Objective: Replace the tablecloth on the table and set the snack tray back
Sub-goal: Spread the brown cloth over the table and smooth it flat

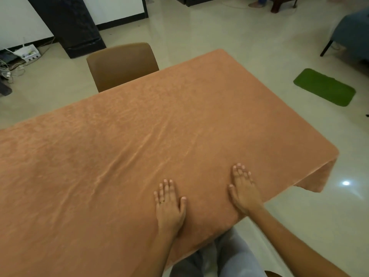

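An orange tablecloth (139, 136) covers the whole table, with shallow wrinkles running diagonally across its middle and a corner hanging down at the right. My left hand (169, 204) lies flat on the cloth near the table's near edge, fingers straight, a ring on one finger. My right hand (242, 188) presses flat on the cloth just to the right of it, fingers straight and together. No snack tray is in view.
A brown chair (121, 64) is pushed in at the table's far side. A green mat (324, 86) lies on the tiled floor at the right. A dark cabinet (69, 27) and cables (12, 68) are at the far left. A blue seat (353, 33) stands at the far right.
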### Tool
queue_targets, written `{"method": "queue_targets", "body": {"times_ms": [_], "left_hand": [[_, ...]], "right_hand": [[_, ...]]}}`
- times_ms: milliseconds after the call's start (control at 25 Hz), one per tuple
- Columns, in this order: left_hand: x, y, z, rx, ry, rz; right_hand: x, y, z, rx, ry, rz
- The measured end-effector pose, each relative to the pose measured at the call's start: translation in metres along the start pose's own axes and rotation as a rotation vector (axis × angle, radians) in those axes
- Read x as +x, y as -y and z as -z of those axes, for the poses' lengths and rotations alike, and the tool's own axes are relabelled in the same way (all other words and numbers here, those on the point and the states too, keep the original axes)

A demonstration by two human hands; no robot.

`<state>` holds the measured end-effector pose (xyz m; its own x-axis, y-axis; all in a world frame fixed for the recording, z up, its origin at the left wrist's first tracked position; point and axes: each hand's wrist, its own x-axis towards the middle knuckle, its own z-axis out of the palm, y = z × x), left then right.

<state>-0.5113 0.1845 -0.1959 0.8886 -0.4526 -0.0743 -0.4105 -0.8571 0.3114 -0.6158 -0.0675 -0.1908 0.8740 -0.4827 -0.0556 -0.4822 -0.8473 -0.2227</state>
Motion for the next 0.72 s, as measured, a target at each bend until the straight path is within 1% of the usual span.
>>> {"method": "queue_targets", "body": {"times_ms": [80, 120, 200, 240, 320, 400, 480, 560, 600, 640, 720], "left_hand": [[0.004, -0.039, -0.009, -0.033, 0.069, -0.178], [0.005, -0.059, -0.015, -0.049, 0.090, -0.234], [0.005, -0.083, -0.023, -0.053, 0.084, -0.238], [0.005, -0.084, -0.027, -0.042, 0.079, -0.219], [0.004, -0.074, -0.029, -0.006, 0.069, -0.222], [0.004, -0.062, -0.027, 0.019, 0.061, -0.247], [0.004, -0.057, -0.023, 0.040, 0.042, -0.236], [0.003, -0.065, -0.024, 0.045, 0.002, -0.160], [0.004, -0.078, -0.027, 0.046, -0.026, -0.096], [0.008, -0.099, -0.032, 0.040, -0.038, -0.041], [0.021, -0.162, -0.046, -0.005, -0.007, -0.009]], "right_hand": [[-0.011, 0.040, -0.017, -0.001, 0.040, 0.154], [-0.017, 0.050, -0.023, -0.022, 0.044, 0.221], [-0.016, 0.042, -0.023, -0.023, 0.033, 0.258], [-0.010, 0.027, -0.020, -0.031, 0.015, 0.250], [0.001, -0.009, -0.010, -0.074, 0.035, 0.203], [0.008, -0.053, 0.001, -0.074, 0.051, 0.114], [0.013, -0.097, 0.013, -0.055, 0.024, 0.008], [0.024, -0.119, 0.022, -0.020, -0.009, -0.084], [0.029, -0.116, 0.024, -0.012, -0.001, -0.083], [0.034, -0.109, 0.024, -0.001, 0.022, -0.022], [0.036, -0.092, 0.019, 0.014, 0.100, 0.230]]}}
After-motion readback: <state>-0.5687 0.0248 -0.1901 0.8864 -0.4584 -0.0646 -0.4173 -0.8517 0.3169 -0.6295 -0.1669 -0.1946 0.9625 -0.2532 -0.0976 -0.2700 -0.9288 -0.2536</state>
